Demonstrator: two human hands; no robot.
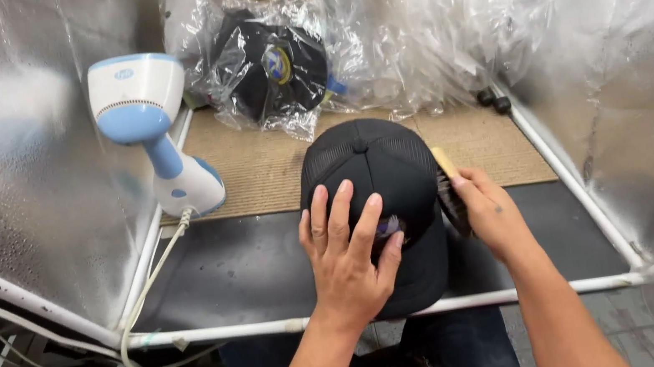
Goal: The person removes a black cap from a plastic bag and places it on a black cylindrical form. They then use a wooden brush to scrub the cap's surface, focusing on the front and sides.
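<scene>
A black mesh-back cap [374, 160] sits crown up in the middle of a small booth, its brim toward me. My left hand [349, 256] lies flat on the cap's front panel, fingers spread, pressing it down. My right hand [489, 213] grips a wooden-handled brush [450, 188] with dark bristles, held against the cap's right side.
A white and blue handheld steamer [146, 123] stands at the left, its white cord [148, 291] trailing over the white frame rail [220, 334]. Another black cap in a clear plastic bag [270, 69] lies at the back. Silvery sheeting walls both sides. A tan mat [258, 171] and black mat [237, 271] cover the floor.
</scene>
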